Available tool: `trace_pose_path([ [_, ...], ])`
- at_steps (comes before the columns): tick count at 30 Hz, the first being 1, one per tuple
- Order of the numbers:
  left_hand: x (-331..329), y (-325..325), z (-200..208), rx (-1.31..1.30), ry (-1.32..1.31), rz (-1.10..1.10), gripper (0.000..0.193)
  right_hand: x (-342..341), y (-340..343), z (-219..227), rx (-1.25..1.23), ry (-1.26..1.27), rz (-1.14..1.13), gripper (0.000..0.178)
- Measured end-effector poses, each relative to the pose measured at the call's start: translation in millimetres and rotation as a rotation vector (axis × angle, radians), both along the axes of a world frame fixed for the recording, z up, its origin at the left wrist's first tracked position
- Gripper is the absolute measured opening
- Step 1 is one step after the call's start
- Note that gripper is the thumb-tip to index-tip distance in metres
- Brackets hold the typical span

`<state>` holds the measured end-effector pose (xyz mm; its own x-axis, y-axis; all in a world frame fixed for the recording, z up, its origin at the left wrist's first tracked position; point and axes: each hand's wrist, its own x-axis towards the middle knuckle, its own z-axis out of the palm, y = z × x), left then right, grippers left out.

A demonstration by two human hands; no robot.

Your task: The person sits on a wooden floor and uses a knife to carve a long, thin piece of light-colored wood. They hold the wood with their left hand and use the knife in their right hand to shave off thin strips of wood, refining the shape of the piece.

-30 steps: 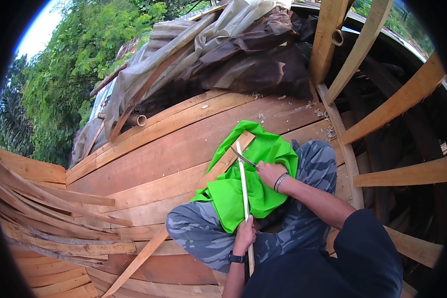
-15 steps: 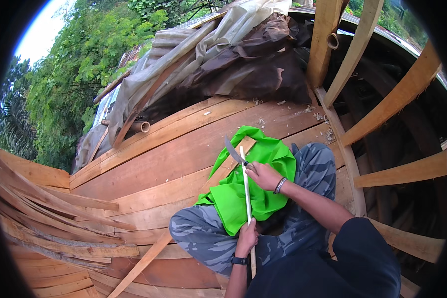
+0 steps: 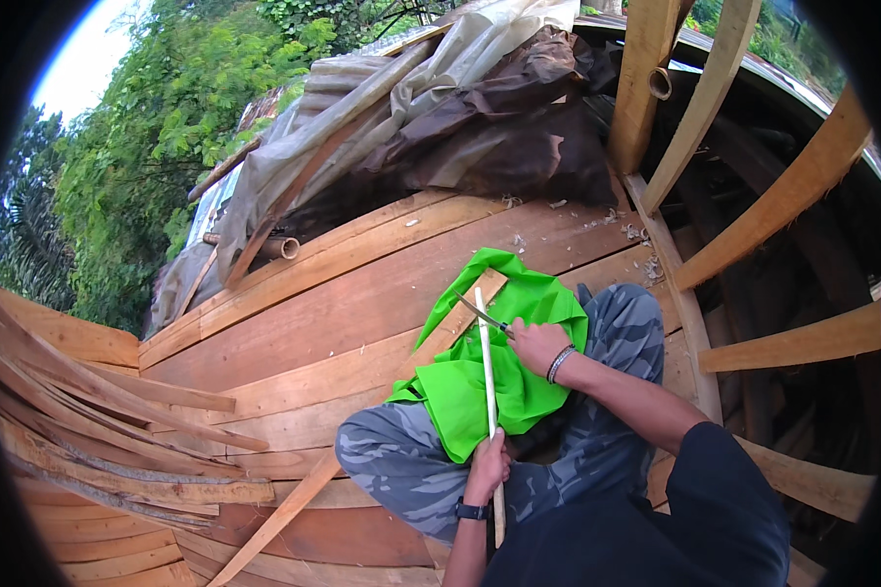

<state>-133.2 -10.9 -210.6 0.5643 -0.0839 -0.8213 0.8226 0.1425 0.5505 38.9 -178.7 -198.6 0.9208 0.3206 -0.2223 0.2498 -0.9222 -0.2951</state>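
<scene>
My left hand (image 3: 489, 463) is closed round the lower part of a thin pale wooden stick (image 3: 488, 377), which slants up across my lap. A curved knife (image 3: 481, 313) is gripped by its handle in my right hand (image 3: 539, 346). Its blade crosses the stick near the upper end; whether the edge touches the wood, I cannot tell. Beneath the stick's upper end lies a flat wooden board (image 3: 457, 325), resting on a bright green cloth (image 3: 533, 293) spread over my legs.
Planks (image 3: 362, 274) make up the floor, with curled shavings (image 3: 639, 235) scattered on it. A brown tarp (image 3: 519, 137) covers a heap ahead. Long wooden strips (image 3: 117, 411) lie stacked at the left. Upright wooden posts (image 3: 700, 108) stand along the right.
My right hand has shifted slightly right and down with the knife. The blade has turned from pointing steeply up to lying flatter across the stick. My left hand stays put.
</scene>
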Motion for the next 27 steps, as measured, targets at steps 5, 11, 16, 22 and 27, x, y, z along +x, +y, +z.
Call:
trace_pose_path([
  [5,-3,-1,-3,0.025,-0.012,-0.018,0.042,-2,2,-14,0.006,-0.004,-0.077,0.021],
  [11,1,0,-7,-0.031,0.01,0.021,0.042,-1,-2,-23,-0.049,0.029,0.032,0.019],
  [16,-4,3,-2,-0.002,0.01,0.002,0.042,2,4,10,0.072,-0.022,-0.059,0.021],
  [22,1,1,-2,-0.024,0.026,0.011,0.043,5,-5,-12,-0.053,0.108,0.057,0.024],
  [27,-2,-1,0,0.023,0.011,-0.004,0.043,1,-2,-12,0.02,0.215,-0.01,0.025],
])
